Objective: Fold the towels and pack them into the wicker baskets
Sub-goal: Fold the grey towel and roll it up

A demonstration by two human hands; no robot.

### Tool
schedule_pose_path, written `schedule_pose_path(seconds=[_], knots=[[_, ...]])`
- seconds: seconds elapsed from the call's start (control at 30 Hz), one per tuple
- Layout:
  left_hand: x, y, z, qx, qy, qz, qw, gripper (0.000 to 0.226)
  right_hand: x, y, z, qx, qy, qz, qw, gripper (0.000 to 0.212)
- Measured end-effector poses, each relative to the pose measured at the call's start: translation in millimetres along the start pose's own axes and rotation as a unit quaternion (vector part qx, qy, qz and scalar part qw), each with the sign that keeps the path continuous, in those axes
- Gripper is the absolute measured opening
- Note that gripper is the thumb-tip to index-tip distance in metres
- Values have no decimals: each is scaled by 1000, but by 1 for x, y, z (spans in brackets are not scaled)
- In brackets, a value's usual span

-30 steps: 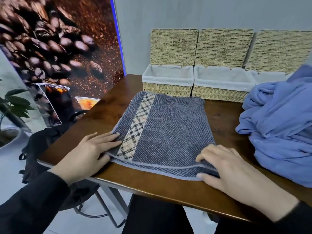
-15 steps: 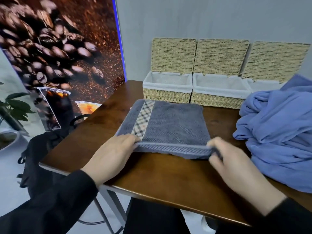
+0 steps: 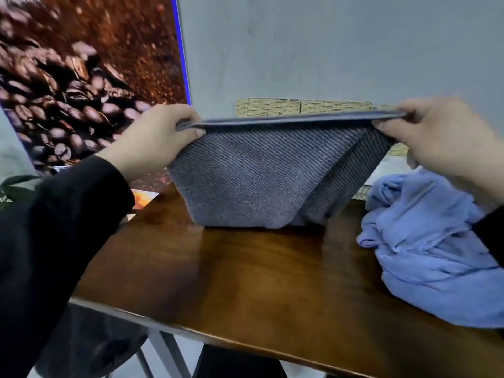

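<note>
- The wooden table (image 3: 259, 282) fills the lower half of your view, its near edge running down toward the right.
- The grey towel (image 3: 245, 181) hangs in front of you above the middle of the table. Its folded top edge is stretched taut, and its long axis runs left to right between your hands, almost level. The cloth drapes down from that edge and narrows toward the bottom, where the lower fold touches the tabletop.
- A heap of blue towels (image 3: 425, 249) lies unfolded on the right side of the table, just beside the grey one.
- Your left hand (image 3: 152, 140) grips the left end of the top edge, fingers curled over it and thumb underneath.
- Your right hand (image 3: 436, 137) pinches the right end the same way, though it is blurred.
- The wicker baskets (image 3: 268, 107) stand against the wall behind the towel; only their upper rims show over its top edge, and a bit at the right.
</note>
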State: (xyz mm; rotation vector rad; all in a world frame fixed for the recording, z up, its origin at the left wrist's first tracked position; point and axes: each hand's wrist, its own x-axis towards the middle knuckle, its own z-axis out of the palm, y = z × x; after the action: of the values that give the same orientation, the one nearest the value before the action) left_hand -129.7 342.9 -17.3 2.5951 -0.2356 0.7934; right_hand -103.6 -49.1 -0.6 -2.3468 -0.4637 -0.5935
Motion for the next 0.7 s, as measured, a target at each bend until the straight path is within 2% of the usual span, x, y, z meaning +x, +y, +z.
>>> schedule_pose_path(seconds=[0.1,0.23,0.33,0.43,0.5,0.57,0.63,0.7], knots=[[21,2,-11,-53,89,-14,994,8,14,-4,-8,171,39,32,984,16],[38,5,-14,-116,139,-28,983,9,25,-14,-11,229,78,26,970,18],[43,1,-11,-99,112,-26,988,16,31,-6,-13,222,80,28,971,19],[45,-10,-9,-86,60,-29,994,19,34,6,-15,186,0,72,980,20],[48,-16,-6,-116,33,-51,991,14,34,10,-12,209,-30,106,972,20],[52,-14,2,-199,11,-93,976,11,36,9,-6,277,-47,135,950,19],[59,-6,9,-307,19,-116,944,12,44,8,2,316,-27,137,938,21],[72,-2,9,-327,79,-94,937,17,52,7,4,294,37,80,952,19]])
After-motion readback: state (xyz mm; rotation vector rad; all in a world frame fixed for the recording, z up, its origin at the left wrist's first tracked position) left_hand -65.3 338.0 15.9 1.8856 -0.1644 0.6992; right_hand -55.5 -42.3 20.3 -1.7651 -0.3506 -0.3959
